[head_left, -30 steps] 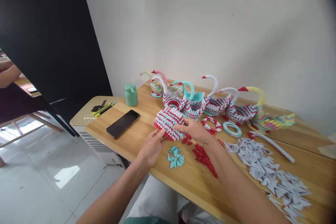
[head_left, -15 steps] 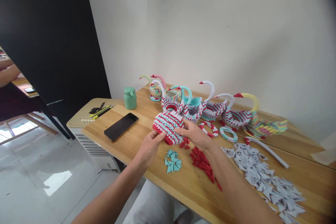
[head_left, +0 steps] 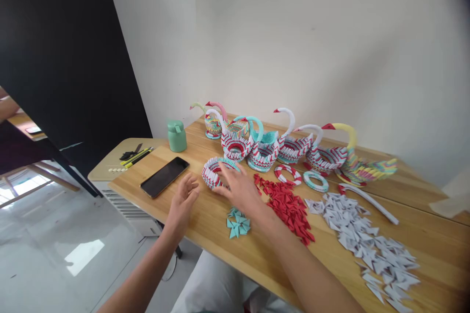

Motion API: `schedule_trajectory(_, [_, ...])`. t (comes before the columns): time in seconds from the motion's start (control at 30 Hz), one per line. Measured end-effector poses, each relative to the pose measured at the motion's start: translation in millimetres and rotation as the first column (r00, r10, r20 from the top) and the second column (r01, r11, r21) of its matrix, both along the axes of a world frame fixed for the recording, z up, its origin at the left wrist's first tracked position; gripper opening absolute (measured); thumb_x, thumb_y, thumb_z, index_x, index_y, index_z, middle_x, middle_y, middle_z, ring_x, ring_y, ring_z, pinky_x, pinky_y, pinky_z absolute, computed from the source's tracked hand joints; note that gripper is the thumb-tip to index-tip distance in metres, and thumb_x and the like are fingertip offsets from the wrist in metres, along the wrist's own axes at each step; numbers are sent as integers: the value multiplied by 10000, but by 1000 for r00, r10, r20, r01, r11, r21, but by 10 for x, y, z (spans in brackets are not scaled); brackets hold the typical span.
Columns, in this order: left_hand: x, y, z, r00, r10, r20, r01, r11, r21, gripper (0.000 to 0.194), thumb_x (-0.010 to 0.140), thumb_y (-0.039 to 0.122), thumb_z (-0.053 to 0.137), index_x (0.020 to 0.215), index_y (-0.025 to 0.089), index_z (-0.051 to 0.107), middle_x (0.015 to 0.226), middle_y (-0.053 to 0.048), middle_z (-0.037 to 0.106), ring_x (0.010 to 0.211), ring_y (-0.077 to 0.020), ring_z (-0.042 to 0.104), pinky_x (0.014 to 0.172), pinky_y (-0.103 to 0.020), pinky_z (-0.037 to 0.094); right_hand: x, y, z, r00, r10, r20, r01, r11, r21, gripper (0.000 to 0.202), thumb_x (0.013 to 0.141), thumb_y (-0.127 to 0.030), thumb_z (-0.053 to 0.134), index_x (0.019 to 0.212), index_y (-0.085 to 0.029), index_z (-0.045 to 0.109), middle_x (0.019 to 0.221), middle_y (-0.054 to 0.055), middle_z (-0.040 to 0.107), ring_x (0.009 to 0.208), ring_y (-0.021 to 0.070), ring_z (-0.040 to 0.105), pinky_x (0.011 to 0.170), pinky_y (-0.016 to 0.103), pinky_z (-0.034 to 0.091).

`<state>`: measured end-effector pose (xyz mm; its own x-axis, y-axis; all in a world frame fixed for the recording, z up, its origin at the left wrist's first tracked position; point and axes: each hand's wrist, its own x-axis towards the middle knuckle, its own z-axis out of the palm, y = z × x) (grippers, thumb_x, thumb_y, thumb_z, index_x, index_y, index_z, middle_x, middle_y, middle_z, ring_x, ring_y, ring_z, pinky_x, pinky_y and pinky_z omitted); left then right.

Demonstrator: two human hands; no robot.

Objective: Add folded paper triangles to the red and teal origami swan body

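Observation:
A round basket-like body of folded paper pieces (head_left: pixel 212 172), in red, white and turquoise, stands on the wooden table. My right hand (head_left: pixel 238 187) is over its right side, fingers spread, hiding part of it. To the left of the basket, my left hand (head_left: pixel 184 199) hovers with its fingers apart and nothing in them. Small turquoise paper triangles (head_left: pixel 238 223) lie just in front. A pile of red triangles (head_left: pixel 290 208) and a larger spread of white ones (head_left: pixel 352 227) lie to the right.
Finished paper swans (head_left: pixel 266 149) line the back of the table. Two paper rings (head_left: pixel 316 181) and a white swan neck (head_left: pixel 370 200) lie before them. At the left are a phone (head_left: pixel 165 177), a green jar (head_left: pixel 176 136) and pens (head_left: pixel 136 157). A person's arm (head_left: pixel 8 106) shows far left.
The basket has gone from both hands down onto the table, slightly left, opening upward. Both hands have let go; my left hand has moved left. The view has shifted slightly.

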<state>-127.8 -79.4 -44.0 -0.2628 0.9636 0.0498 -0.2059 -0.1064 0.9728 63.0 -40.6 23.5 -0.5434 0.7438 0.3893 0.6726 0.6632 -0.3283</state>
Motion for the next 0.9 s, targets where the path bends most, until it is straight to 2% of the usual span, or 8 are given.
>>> schedule_trajectory(0.17, [-39,-115,88,1000,-2,28,3,999,-49,720,763,391,688,1387,240,360,1349,-122,533,1225,-249,510,1040,-412,385,385,228,176,918,-212,-335,142,965,-222,575,971,-515,374,1438,-182,414,1313,131,615,1248,271,541,1081,491,355])
schedule_trajectory(0.3, [66,-226,196,993,-47,110,52,997,-49,720,794,394,662,1418,274,323,1403,-120,506,1265,-259,491,1056,-441,369,534,430,-104,821,-378,-429,120,848,-516,628,933,-586,407,1358,-138,519,1448,158,477,1365,275,410,1149,473,258])
schedule_trajectory(0.4, [179,-226,199,988,-98,115,95,995,34,698,828,398,634,1437,301,308,1447,-113,478,1334,-268,435,1073,-460,352,538,474,-295,687,-471,-553,-64,719,-692,667,941,-628,330,1382,-152,484,1477,158,438,1348,259,437,1115,463,333])
schedule_trajectory(0.57, [157,128,125,994,-103,32,99,989,111,648,898,433,540,1465,276,267,1473,-131,448,1356,-273,418,1083,-476,355,487,236,-224,601,-501,-622,-257,616,-744,678,947,-610,368,1430,-135,400,1396,198,526,1240,253,559,1034,444,449])
schedule_trajectory(0.67, [-63,459,166,990,-19,-140,38,990,133,669,922,455,480,1490,220,216,1495,-166,406,1357,-277,421,1084,-471,363,488,-14,-108,707,-411,-576,-270,596,-756,667,948,-586,393,1457,-156,363,1281,188,625,1135,262,635,947,461,516])
schedule_trajectory(0.77, [-339,585,305,812,237,-534,-72,948,311,608,898,402,528,1432,161,363,1508,-185,376,1409,-296,329,1125,-493,289,572,-181,-20,877,-207,-433,-158,727,-669,555,946,-503,457,1400,-185,469,1217,149,673,1118,280,642,934,471,518])
schedule_trajectory(0.83, [-445,488,422,633,462,-621,-93,842,531,561,890,359,546,1401,169,415,1496,-173,400,1405,-287,332,1126,-494,287,650,-200,13,948,-165,-270,10,869,-495,448,937,-422,501,1322,-201,562,1240,130,664,1136,300,627,968,495,487])
schedule_trajectory(0.9, [-451,303,515,544,530,-650,-19,783,622,482,899,301,539,1359,178,466,1422,-159,498,1342,-264,429,1104,-470,331,702,-160,20,982,-137,-134,95,956,-278,382,927,-320,528,1286,-206,596,1259,121,653,1160,304,609,994,503,465])
